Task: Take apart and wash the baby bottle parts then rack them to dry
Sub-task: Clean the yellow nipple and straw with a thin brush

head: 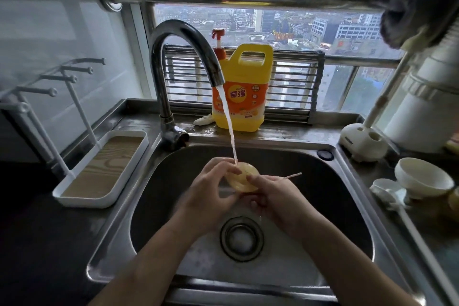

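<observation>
Single head-worn view, wide-angle, looking forward and down, close over sink, facing window.

Hands: two, left hand and right hand, lower centre.
Round bottle part: one, between them.
Thin stick: one.
Faucet: one, with one water stream.
Sink: one, with one drain.
Yellow detergent jug: one, centre.
Drying rack tray: one, at left; five knobbed pegs show.
At right: one brush stand with two holes, one white bowl, one white spoon.
</observation>
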